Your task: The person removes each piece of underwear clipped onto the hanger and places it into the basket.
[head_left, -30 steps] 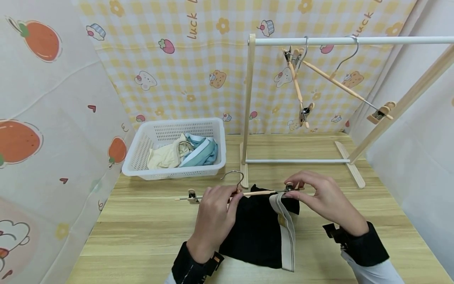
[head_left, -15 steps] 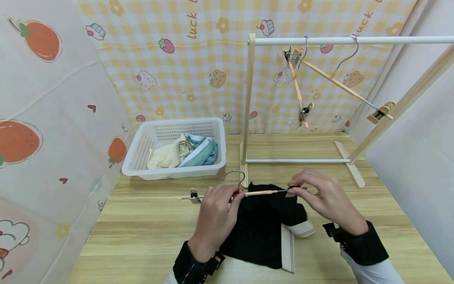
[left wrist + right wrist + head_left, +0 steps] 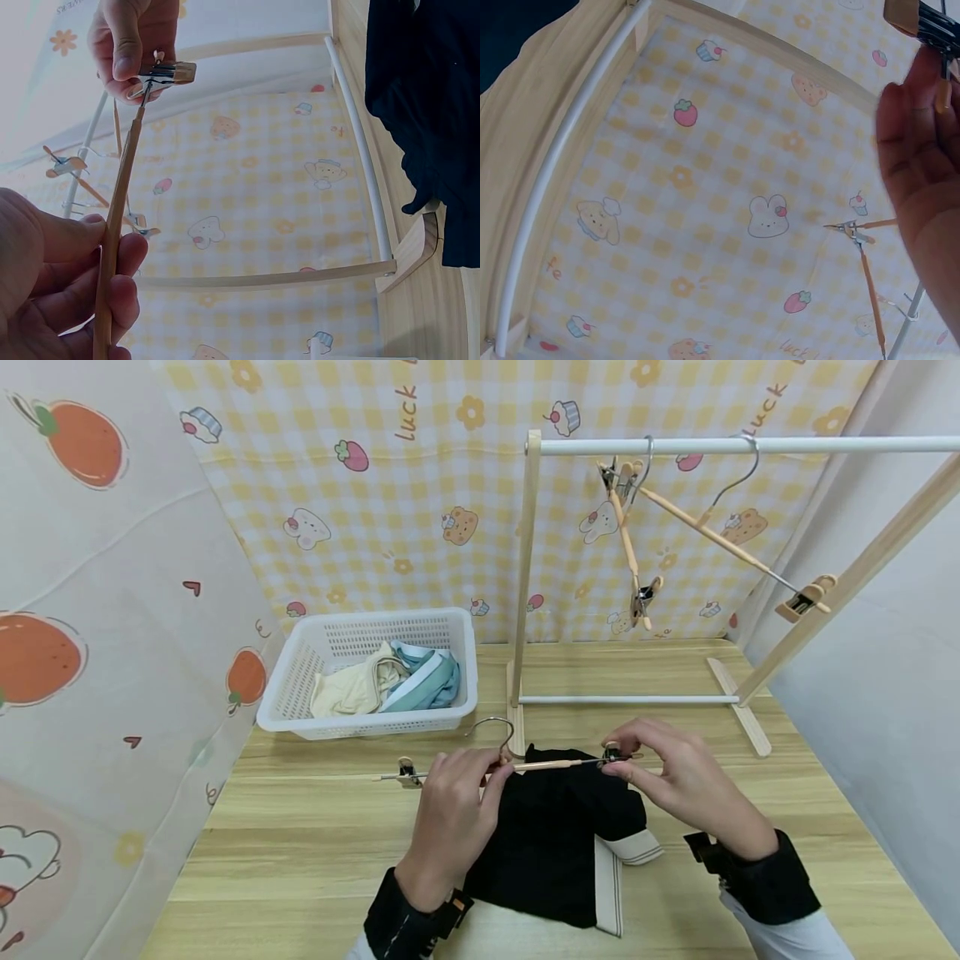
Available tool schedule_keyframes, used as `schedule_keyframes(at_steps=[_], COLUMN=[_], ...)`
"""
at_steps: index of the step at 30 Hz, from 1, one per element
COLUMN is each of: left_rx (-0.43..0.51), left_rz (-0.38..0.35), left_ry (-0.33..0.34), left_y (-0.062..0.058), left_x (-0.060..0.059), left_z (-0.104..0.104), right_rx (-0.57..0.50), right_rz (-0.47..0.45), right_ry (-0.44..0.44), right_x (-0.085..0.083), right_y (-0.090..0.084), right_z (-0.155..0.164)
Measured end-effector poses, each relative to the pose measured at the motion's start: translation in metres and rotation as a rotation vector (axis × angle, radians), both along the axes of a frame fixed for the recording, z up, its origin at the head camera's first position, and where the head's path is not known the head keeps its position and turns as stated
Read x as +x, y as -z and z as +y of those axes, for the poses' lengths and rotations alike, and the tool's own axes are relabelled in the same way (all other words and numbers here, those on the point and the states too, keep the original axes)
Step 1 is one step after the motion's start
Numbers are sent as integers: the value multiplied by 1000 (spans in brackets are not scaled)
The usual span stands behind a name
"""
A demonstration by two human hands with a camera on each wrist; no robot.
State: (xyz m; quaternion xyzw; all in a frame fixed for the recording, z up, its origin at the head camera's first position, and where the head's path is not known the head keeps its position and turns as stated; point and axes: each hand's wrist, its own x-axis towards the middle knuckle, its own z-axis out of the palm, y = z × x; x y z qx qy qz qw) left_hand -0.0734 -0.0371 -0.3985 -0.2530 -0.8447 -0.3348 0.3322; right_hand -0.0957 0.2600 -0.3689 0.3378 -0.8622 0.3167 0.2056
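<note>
My left hand [image 3: 452, 822] grips a clip hanger [image 3: 551, 766] by the middle of its bar, near the metal hook. At the bar's right end, my right hand [image 3: 678, 777] pinches a clip [image 3: 169, 73] between thumb and fingers. No cloth shows in that clip in the left wrist view. The hanger's other clip [image 3: 407, 772] sits free at the left end. Beneath the hanger, a black garment [image 3: 547, 860] with a pale striped band [image 3: 608, 885] lies on the table, its right corner folded over. My left hand hides part of the garment.
A white basket [image 3: 360, 724] with cream cloth [image 3: 348, 689] and blue cloth [image 3: 431, 685] stands at the back left. Behind my right hand is a rack [image 3: 522, 568] with a white rail [image 3: 585, 447], from which two clip hangers [image 3: 705, 531] hang. Patterned curtains surround the wooden table [image 3: 300, 860].
The garment's pale band, raised at the right clip a second ago, has dropped away and folded onto the table. Both hands have kept hold of the hanger and stayed nearly in place.
</note>
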Motion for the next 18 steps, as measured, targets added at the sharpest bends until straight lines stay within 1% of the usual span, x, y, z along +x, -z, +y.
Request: schedule_keyframes(at_steps=[4, 10, 12, 14, 18], left_rx=[-5, -16, -18, -24, -36], left_rz=[-13, -42, -55, -70, -108], left_ry=[-1, -8, -3, 5, 26], left_y=[1, 1, 1, 1, 1], left_x=[0, 0, 0, 1, 2], left_z=[-1, -2, -1, 0, 3], right_rx=[36, 143, 166, 167, 146], right_rz=[-36, -50, -21, 22, 111], right_ry=[21, 90, 101, 94, 39], right_x=[1, 5, 8, 10, 15], right_y=[-1, -6, -8, -10, -11], right_z=[-3, -12, -18, -25, -43])
